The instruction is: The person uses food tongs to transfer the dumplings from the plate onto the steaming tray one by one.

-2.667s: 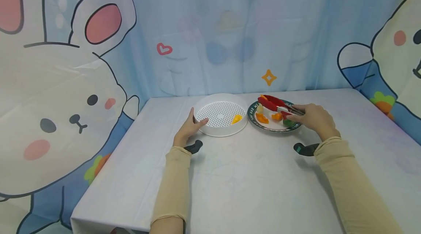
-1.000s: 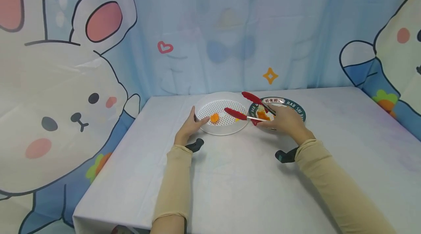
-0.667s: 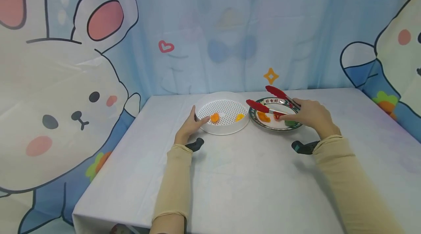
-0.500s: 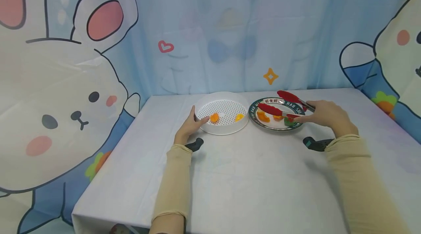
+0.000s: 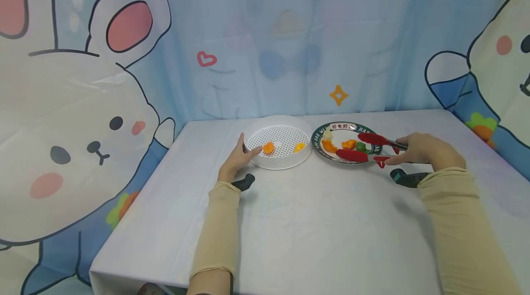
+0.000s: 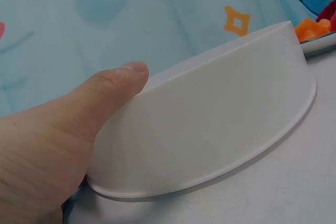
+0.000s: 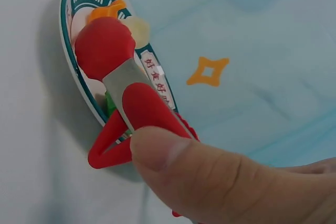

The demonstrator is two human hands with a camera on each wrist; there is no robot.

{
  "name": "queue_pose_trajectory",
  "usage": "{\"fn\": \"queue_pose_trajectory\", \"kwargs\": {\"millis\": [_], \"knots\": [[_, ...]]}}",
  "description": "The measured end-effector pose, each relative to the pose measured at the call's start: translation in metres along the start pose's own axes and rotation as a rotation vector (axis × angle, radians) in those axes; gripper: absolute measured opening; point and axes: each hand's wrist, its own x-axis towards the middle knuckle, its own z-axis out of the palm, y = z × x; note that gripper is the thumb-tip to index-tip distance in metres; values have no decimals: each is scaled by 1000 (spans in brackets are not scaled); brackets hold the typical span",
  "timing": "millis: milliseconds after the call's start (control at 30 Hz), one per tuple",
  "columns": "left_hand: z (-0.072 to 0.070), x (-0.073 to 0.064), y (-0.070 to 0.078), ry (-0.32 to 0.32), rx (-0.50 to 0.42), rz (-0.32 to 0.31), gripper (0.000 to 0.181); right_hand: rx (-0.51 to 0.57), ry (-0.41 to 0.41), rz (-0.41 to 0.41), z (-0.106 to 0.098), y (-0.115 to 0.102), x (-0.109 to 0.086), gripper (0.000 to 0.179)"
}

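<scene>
My left hand [image 5: 237,159] grips the left rim of a round white steamer basket [image 5: 281,163] with a perforated floor, its thumb on the rim in the left wrist view. Inside the basket lie an orange piece [image 5: 268,147] and a yellow piece [image 5: 300,147]. Red-tipped metal tongs [image 7: 152,111] are held in my right hand [image 5: 430,151], their arms spread apart over the right side of a patterned plate [image 5: 320,152]. Green [image 5: 361,147] and orange pieces [image 5: 349,144] show around the tips, with nothing pinched between them. A pale piece [image 5: 327,134] sits at the plate's left.
Basket and plate stand side by side toward the back of a white-covered table [image 5: 314,230]. Behind them hangs a blue cartoon curtain [image 5: 248,32]. A dark curved wrist mount [image 5: 244,182] sticks out beneath the left wrist, and another [image 5: 407,178] beneath the right.
An orange piece has come into the basket since the oldest frame. The tongs, over the basket a second ago, have moved right to the plate. My left hand has stayed at the basket's rim.
</scene>
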Motion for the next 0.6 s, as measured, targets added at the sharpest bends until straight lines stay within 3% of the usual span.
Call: {"fn": "queue_pose_trajectory", "kwargs": {"millis": [200,600], "knots": [[1,-1,0,-1,-1,15,108,-17,0,-32,5,2,6,120],[1,0,-1,7,14,4,109,47,-52,-42,4,4,13,106]]}}
